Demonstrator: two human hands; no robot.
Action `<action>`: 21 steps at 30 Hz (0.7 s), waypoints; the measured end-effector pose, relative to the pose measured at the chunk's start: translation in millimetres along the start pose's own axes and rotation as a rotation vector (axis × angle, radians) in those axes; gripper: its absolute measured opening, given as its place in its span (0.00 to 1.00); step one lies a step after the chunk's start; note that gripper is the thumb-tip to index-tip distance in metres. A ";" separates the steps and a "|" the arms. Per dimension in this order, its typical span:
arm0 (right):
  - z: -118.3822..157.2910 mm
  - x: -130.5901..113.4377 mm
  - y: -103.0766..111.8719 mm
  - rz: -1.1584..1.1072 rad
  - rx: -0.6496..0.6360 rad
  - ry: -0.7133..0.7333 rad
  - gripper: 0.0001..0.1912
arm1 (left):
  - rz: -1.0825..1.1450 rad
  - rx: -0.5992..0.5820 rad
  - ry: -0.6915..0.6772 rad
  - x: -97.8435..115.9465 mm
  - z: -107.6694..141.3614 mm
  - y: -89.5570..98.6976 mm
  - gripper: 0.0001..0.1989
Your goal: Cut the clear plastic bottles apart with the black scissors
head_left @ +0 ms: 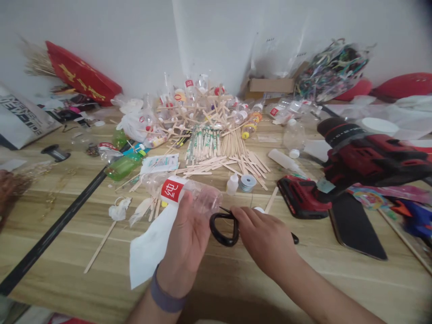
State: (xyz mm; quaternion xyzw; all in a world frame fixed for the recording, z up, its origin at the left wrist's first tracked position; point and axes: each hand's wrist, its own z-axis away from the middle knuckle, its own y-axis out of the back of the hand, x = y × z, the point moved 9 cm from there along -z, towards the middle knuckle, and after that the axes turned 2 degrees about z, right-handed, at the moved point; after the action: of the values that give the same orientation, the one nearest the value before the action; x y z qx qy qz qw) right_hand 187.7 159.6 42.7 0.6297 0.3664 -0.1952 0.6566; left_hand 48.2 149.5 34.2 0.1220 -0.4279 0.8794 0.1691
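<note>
A clear plastic bottle (194,186) with a red and white label lies sideways in my left hand (187,229), its base towards the right. The thumb of that hand presses the near side; the other fingers are mostly hidden behind the bottle. My right hand (266,238) is closed round black-handled scissors (224,243), one handle loop sticking out to the left. A thin dark tip of the scissors is close to the bottle's base; whether it touches, I cannot tell. Under the bottle lies a white sheet of paper (148,254).
Wooden sticks (205,166), a spool (247,182) and a small white bottle (232,184) lie beyond my hands. A red cordless drill (371,157) and a dark phone (357,227) are at right. Another person's hand (10,193) shows at far left, past a black strip (60,225).
</note>
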 end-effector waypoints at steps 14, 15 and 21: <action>20.8 -15.6 -56.9 -0.901 -0.647 -0.445 0.23 | 0.015 -0.353 -0.120 9.0 -14.2 -4.1 0.17; 20.9 -16.1 -57.6 -0.935 -0.649 -0.458 0.23 | 0.022 -0.363 -0.114 9.2 -14.6 -4.6 0.17; -4.1 -18.3 -19.5 -0.143 -0.107 0.102 0.21 | 0.087 -0.283 -0.050 4.6 -16.5 -0.3 0.08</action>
State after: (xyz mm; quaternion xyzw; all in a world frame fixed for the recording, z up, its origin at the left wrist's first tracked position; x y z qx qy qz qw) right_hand 160.7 157.3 42.9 0.5752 0.4532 -0.1895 0.6541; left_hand 43.0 163.6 26.1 0.1004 -0.5564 0.8136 0.1356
